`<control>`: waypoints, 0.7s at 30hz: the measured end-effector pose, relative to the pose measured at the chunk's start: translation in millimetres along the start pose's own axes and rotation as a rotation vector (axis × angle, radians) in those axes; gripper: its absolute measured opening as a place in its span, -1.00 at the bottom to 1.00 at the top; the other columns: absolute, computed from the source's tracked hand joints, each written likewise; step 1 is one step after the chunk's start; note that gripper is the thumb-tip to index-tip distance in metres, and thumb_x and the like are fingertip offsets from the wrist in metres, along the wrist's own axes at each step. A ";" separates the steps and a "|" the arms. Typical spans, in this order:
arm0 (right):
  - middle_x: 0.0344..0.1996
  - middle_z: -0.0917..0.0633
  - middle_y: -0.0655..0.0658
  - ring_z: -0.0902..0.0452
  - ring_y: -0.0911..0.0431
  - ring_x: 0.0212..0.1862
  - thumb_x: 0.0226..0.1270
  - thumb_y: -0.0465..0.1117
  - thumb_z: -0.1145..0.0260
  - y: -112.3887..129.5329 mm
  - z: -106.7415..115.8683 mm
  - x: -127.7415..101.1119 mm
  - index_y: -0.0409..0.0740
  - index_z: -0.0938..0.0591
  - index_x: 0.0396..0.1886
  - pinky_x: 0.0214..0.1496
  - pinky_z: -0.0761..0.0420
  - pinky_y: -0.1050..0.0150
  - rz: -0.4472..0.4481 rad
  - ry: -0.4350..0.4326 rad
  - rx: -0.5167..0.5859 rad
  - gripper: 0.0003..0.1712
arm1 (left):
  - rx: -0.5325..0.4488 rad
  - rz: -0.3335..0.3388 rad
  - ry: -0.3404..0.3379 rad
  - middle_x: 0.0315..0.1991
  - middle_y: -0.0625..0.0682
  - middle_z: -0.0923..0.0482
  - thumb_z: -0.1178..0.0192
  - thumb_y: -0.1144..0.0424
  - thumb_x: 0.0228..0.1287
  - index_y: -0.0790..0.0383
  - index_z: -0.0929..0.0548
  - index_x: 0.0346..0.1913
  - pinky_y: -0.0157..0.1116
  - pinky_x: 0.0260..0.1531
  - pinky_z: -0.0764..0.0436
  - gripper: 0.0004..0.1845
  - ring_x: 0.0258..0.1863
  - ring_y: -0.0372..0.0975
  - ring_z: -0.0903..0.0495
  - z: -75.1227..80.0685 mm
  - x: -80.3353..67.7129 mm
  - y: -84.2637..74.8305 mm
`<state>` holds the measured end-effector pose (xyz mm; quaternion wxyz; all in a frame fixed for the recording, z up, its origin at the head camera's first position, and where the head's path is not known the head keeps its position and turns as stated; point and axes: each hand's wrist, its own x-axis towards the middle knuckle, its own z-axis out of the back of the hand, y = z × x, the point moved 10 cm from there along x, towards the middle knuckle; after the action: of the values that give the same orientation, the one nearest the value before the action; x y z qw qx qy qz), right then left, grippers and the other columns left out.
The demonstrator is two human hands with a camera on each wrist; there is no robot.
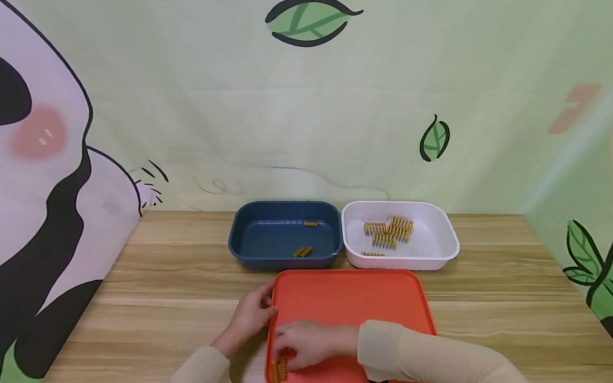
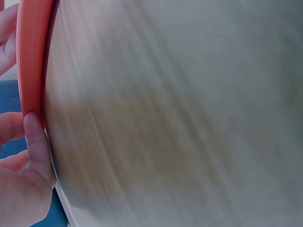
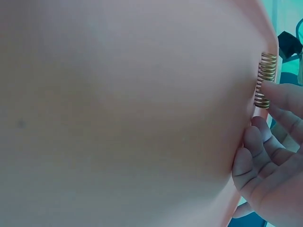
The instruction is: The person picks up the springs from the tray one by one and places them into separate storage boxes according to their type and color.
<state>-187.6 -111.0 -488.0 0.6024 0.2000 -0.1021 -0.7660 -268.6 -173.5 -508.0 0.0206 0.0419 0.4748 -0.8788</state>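
Note:
A red tray (image 1: 345, 306) lies on the table, with two brass-coloured coil springs (image 1: 279, 371) side by side at its near left corner. My right hand (image 1: 310, 343) reaches across the tray to them. In the right wrist view its fingertips pinch a coil spring (image 3: 262, 97), with the other fingers (image 3: 244, 163) curled below. My left hand (image 1: 252, 313) holds the tray's left rim. Seen from the left wrist, the thumb (image 2: 37, 137) presses the outer side of the rim (image 2: 33, 56), and a finger lies over the other side.
Behind the tray stand a blue bin (image 1: 268, 261) with a few coil springs (image 1: 302, 252) and a white bin (image 1: 400, 262) with several more springs (image 1: 390, 230). Both sit side by side near the printed backdrop (image 1: 281, 128). The wooden table (image 1: 150, 306) extends to both sides.

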 end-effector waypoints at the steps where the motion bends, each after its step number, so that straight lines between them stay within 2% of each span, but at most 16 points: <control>1: -0.33 -0.48 0.12 -0.32 0.36 -0.33 0.04 -0.20 -0.29 -0.5 -0.4 -0.3 0.08 -0.62 -0.26 -0.25 -0.29 0.65 0.003 0.001 -0.011 -0.79 | 0.005 -0.007 -0.002 -0.54 0.04 -0.38 -0.14 0.53 -0.01 0.31 -0.39 0.15 -0.39 -0.66 -0.44 -0.45 -0.63 -0.26 -0.35 0.3 -0.1 -0.6; 13: -0.38 -0.42 0.13 -0.32 0.34 -0.34 0.02 -0.17 -0.30 -4.2 -2.6 -3.0 0.09 -0.59 -0.41 -0.28 -0.30 0.61 0.017 -0.019 -0.104 -0.90 | 0.006 -0.004 -0.009 -0.53 0.04 -0.37 -0.14 0.52 -0.01 0.31 -0.38 0.16 -0.39 -0.67 -0.43 -0.44 -0.63 -0.26 -0.34 0.7 0.1 0.5; 21: -0.42 -0.46 0.13 -0.33 0.36 -0.37 -0.01 -0.19 -0.33 -3.0 5.0 -7.4 0.04 -0.60 -0.46 -0.30 -0.27 0.65 -0.004 -0.031 -0.043 -0.93 | 0.011 -0.010 -0.012 -0.53 0.03 -0.37 -0.15 0.52 -0.01 0.30 -0.39 0.15 -0.40 -0.67 -0.43 -0.45 -0.63 -0.26 -0.34 0.8 0.7 0.3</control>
<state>-191.0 -103.5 -483.4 0.6031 0.1752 -0.0946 -0.7724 -269.3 -174.4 -507.8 0.0189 0.0346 0.4703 -0.8816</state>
